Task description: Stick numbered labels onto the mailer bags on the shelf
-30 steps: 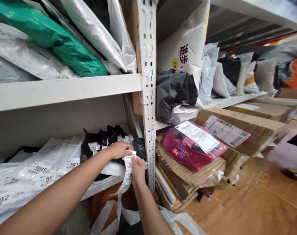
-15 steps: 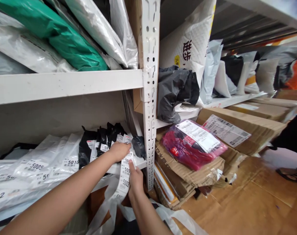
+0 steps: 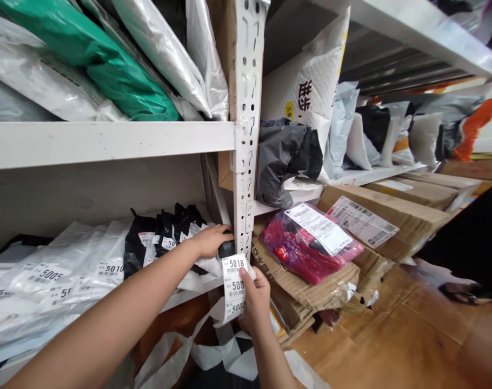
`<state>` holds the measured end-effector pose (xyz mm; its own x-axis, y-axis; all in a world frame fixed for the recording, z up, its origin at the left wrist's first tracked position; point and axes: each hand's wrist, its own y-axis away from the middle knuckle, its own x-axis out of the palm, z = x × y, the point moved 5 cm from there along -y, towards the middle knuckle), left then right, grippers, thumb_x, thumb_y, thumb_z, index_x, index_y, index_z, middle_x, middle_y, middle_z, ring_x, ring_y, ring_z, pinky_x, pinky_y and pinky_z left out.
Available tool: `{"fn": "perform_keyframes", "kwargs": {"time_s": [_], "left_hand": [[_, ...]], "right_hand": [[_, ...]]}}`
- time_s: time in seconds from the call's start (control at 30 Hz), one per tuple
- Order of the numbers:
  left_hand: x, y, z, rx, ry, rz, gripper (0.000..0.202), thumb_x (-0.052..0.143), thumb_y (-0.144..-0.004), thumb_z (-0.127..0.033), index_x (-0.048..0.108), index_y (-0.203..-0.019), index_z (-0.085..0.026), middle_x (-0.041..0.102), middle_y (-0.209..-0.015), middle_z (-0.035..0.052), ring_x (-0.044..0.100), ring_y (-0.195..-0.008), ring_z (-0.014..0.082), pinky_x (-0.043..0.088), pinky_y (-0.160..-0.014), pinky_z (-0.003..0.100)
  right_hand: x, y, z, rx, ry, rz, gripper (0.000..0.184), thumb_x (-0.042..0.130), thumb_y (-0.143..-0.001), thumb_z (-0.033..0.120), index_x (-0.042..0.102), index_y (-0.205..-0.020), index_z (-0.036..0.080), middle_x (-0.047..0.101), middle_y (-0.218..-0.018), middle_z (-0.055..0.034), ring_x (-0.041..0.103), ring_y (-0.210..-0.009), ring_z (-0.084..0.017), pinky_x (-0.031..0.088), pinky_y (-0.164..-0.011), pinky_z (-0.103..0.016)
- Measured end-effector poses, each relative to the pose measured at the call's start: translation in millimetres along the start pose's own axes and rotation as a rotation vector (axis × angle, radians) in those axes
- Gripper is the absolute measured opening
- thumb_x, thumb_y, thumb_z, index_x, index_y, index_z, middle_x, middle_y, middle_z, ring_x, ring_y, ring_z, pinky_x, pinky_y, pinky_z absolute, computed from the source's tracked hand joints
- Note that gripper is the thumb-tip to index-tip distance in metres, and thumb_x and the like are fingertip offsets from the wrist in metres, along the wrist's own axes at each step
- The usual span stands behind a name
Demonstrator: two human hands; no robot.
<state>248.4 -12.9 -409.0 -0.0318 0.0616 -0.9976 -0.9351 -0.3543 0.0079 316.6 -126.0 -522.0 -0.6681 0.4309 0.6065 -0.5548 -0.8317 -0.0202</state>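
My left hand (image 3: 212, 241) is at the right end of the lower shelf, its fingers curled over the top of a small dark plastic parcel (image 3: 226, 249) beside the post. The thumb side is hard to see. Between the thumb and fingers of my right hand (image 3: 256, 296) is a strip of white number labels (image 3: 234, 289), with 5018 on top and 5002 lower down. Left of my left hand stand several black bagged parcels (image 3: 167, 229) with number labels. Farther left, white plastic parcels (image 3: 47, 273) lean in a row, one labelled 5005.
A perforated white post (image 3: 246, 135) divides the shelving. Right of it, a pink-red bagged parcel (image 3: 306, 254) lies on cardboard boxes (image 3: 376, 216). The upper shelf (image 3: 108, 141) holds green and silver mailers. White backing strip (image 3: 165, 351) trails below my hands. A person's dark clothing (image 3: 469, 243) shows at far right.
My left hand has left the label strip area and moved right onto the small dark parcel. My right hand has drawn the strip right, and 5018 now shows at its top.
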Motion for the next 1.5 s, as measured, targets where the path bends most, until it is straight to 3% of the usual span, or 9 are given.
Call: {"fn": "perform_keyframes", "kwargs": {"time_s": [0.2,0.37,0.47,0.57,0.83,1.0,1.23,1.33,1.5], "left_hand": [[6.7,21.7,18.9,-0.041,0.236,0.002,0.054,0.043,-0.066,0.003,0.062,-0.107,-0.027,0.046,-0.128,0.0043,0.043,-0.12,0.0197,0.035,-0.102,0.032],[3.8,17.0,12.5,-0.07,0.172,-0.157,0.013,0.055,-0.08,-0.026,0.066,-0.085,-0.023,0.059,-0.101,0.0047,0.048,-0.111,0.0226,0.023,-0.108,0.045],[8.0,9.9,7.8,-0.021,0.195,-0.156,0.008,0.059,-0.077,-0.025,0.063,-0.08,-0.019,0.058,-0.09,0.0039,0.055,-0.092,0.0189,0.039,-0.094,0.036],[12.1,10.5,7.1,0.017,0.239,-0.14,0.01,0.055,-0.076,-0.018,0.062,-0.084,-0.019,0.055,-0.09,0.0041,0.055,-0.085,0.0174,0.044,-0.079,0.028],[11.1,18.7,7.6,-0.027,0.397,-0.169,0.024,0.047,-0.077,-0.013,0.069,-0.083,-0.02,0.056,-0.095,0.0041,0.055,-0.093,0.0165,0.04,-0.089,0.028],[4.6,15.4,6.5,-0.044,0.307,-0.134,0.024,0.049,-0.085,-0.036,0.062,-0.08,-0.017,0.057,-0.088,0.0055,0.055,-0.087,0.0185,0.041,-0.082,0.03],[8.9,14.0,9.1,-0.092,0.239,-0.174,0.016,0.051,-0.084,-0.035,0.051,-0.082,-0.018,0.057,-0.088,0.0044,0.054,-0.085,0.0198,0.041,-0.078,0.031],[12.2,13.0,9.2,-0.114,0.204,-0.197,0.018,0.049,-0.085,-0.034,0.049,-0.075,-0.018,0.052,-0.086,0.0042,0.053,-0.079,0.0188,0.041,-0.073,0.03],[13.4,10.7,9.7,-0.135,0.18,-0.192,0.018,0.054,-0.082,-0.032,0.05,-0.073,-0.018,0.048,-0.086,0.0036,0.051,-0.075,0.0175,0.041,-0.069,0.029]], "right_hand": [[-14.7,-6.9,11.0,0.008,0.004,0.07,0.037,0.079,-0.056,0.043,0.056,-0.073,0.018,0.062,-0.06,0.0021,0.052,-0.05,-0.011,0.04,-0.05,-0.023],[-6.5,-11.8,4.3,0.014,0.196,0.274,0.031,0.076,-0.061,0.039,0.063,-0.078,0.016,0.067,-0.071,-0.0025,0.057,-0.062,-0.015,0.044,-0.057,-0.026],[-6.2,-11.0,-0.1,0.001,0.206,0.322,0.028,0.077,-0.059,0.037,0.058,-0.065,0.017,0.065,-0.066,-0.0005,0.058,-0.064,-0.015,0.043,-0.06,-0.026],[-5.8,-10.7,-3.9,0.031,0.161,0.344,0.027,0.075,-0.061,0.038,0.061,-0.072,0.018,0.066,-0.068,-0.0008,0.059,-0.064,-0.015,0.043,-0.06,-0.026],[7.0,-30.3,-31.1,-0.049,0.121,0.069,0.036,0.061,-0.07,0.049,0.064,-0.083,0.016,0.066,-0.069,-0.002,0.059,-0.066,-0.017,0.046,-0.064,-0.028],[21.8,-38.3,-41.8,-0.115,0.173,-0.075,0.037,0.058,-0.071,0.051,0.063,-0.073,0.014,0.063,-0.068,-0.0025,0.054,-0.066,-0.016,0.043,-0.061,-0.026],[21.8,-40.1,-47.5,-0.127,0.216,-0.284,0.044,0.062,-0.067,0.055,0.046,-0.049,0.018,0.042,-0.047,0.0053,0.036,-0.051,-0.011,0.034,-0.051,-0.024],[21.5,-39.2,-52.3,-0.091,0.214,-0.291,0.049,0.061,-0.067,0.057,0.04,-0.045,0.019,0.037,-0.044,0.0061,0.033,-0.049,-0.01,0.031,-0.049,-0.024],[26.0,-33.2,-55.1,-0.032,0.17,-0.133,0.042,0.061,-0.066,0.056,0.06,-0.067,0.014,0.055,-0.059,0.0007,0.044,-0.056,-0.013,0.04,-0.053,-0.025]]}}
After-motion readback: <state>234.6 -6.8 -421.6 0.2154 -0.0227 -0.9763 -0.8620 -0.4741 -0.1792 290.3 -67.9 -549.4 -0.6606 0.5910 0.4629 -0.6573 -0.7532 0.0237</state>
